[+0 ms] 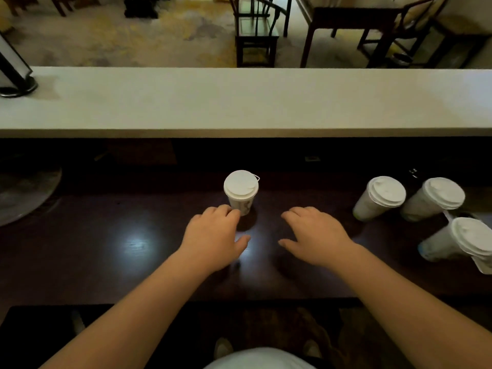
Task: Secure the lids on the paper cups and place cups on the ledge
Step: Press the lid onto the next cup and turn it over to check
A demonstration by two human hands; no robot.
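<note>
A white paper cup point(241, 194) with a white lid on top stands upright on the dark wooden counter point(106, 262), just beyond my hands. My left hand point(215, 235) hovers palm down right in front of it, fingertips close to its base, holding nothing. My right hand point(314, 233) is spread open a little to the right of the cup, also empty. Three more lidded cups stand at the right: one point(379, 197), a second point(434, 199) and a third point(458, 242) nearest the edge. The long pale ledge point(239, 102) runs across above the counter.
A black stand with a round metal base point(16, 81) sits on the ledge's far left end. A round grey plate-like surface point(24, 193) lies at the counter's left. Beyond the ledge are dark wooden chairs point(255, 33) and a table point(354, 20) on a patterned carpet.
</note>
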